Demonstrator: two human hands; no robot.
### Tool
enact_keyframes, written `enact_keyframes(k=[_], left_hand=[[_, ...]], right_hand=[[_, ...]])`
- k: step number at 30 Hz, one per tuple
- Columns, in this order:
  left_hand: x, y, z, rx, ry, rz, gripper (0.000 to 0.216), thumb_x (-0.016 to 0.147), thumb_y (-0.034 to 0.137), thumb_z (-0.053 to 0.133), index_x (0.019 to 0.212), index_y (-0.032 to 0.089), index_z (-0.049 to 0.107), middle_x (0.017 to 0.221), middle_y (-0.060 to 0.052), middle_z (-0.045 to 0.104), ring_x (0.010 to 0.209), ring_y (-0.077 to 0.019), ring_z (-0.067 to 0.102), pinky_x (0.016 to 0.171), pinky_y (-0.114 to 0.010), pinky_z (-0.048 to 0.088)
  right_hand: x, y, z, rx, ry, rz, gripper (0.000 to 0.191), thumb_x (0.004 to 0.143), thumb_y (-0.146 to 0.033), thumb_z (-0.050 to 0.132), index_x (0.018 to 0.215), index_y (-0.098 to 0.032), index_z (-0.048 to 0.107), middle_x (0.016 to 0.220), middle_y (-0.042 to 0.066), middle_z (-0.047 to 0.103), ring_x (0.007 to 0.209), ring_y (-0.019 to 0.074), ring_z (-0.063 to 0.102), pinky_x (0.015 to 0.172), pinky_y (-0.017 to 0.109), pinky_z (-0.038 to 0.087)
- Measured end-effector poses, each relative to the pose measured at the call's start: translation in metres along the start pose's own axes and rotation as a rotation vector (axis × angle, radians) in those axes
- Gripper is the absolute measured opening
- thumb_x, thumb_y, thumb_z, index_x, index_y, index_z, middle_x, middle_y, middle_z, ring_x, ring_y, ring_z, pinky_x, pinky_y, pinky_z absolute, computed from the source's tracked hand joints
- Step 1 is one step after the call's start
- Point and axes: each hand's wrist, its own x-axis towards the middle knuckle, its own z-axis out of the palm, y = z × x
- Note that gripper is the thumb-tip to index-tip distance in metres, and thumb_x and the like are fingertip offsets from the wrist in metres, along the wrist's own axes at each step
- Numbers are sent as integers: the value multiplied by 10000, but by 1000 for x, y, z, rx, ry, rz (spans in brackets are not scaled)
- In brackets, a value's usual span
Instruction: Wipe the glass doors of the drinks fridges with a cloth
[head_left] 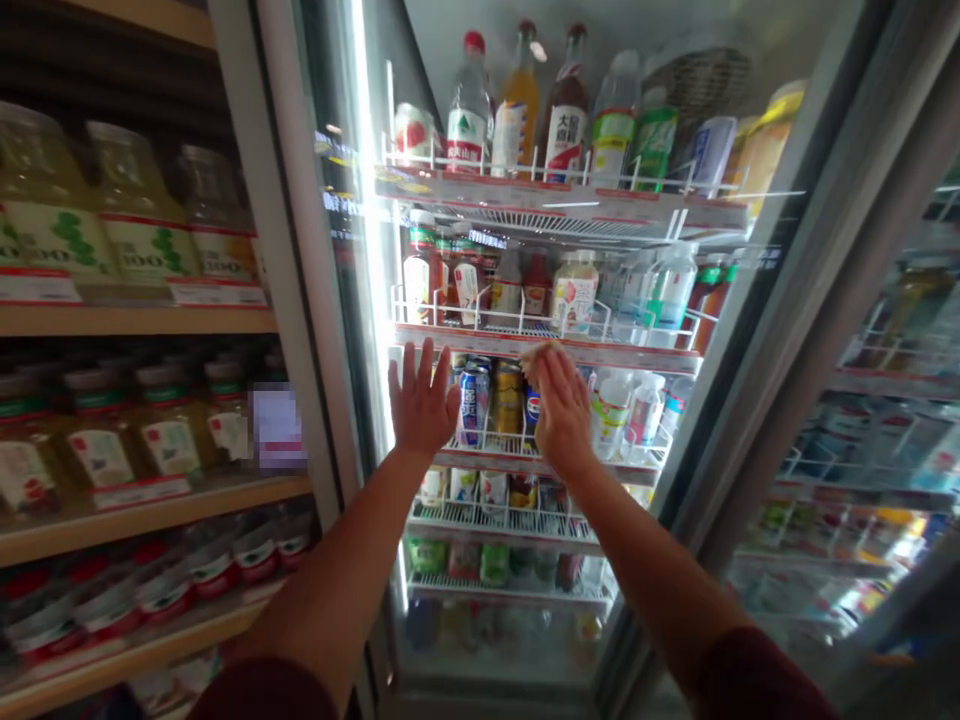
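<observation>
Both my arms reach forward to the glass door (510, 640) of a lit drinks fridge. My left hand (421, 405) is spread with its fingers up, at the glass and holding nothing. A pale cloth (534, 358) shows at the fingertips of my right hand (561, 408), which is pressed over it against the door; most of the cloth is hidden. Behind the glass, between my hands, stand a blue can (473, 405) and a gold can (508, 398) on a wire shelf.
Bottles such as an orange drink (517, 105) fill the fridge's upper shelves. To the left, wooden shelves (135, 318) hold rows of juice bottles (142, 215). A metal door frame (787, 290) runs down the right, beside another fridge section with drinks.
</observation>
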Motion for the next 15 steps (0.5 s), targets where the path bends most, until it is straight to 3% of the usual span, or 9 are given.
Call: enact_keyframes(k=[3,7,9,15], left_hand=[[-5,-1,0,19,-9,2,585,999,385,421,1556,209,376,1639,-99,313,1573,-265,85,1279,-542,53],[-5,-2,0,15,-13,16,587,1003,388,408,1557,200,370,1642,-97,302,1573,-255,70,1283,-534,38],[-4,-2,0,16,-13,22,589,1002,389,412,1557,195,370,1641,-103,300,1573,-255,67,1282,-536,37],[-4,-1,-1,-6,-41,-12,584,998,394,420,1548,200,387,1641,-99,307,1572,-265,87,1281,-551,42]], right_hand=[[6,-3,4,-25,108,78,784,952,-51,335,1630,-311,40,1640,29,347,1537,249,276,1246,519,306],[-50,-30,17,38,-157,-218,833,895,-21,366,1631,-260,57,1572,6,464,1507,162,341,1223,393,359],[-57,-32,16,72,-261,-323,848,884,-22,388,1629,-241,49,1567,2,470,1494,141,362,1219,365,362],[15,-3,0,-41,-2,25,789,962,-47,334,1623,-305,-13,1648,4,332,1547,223,244,1264,482,285]])
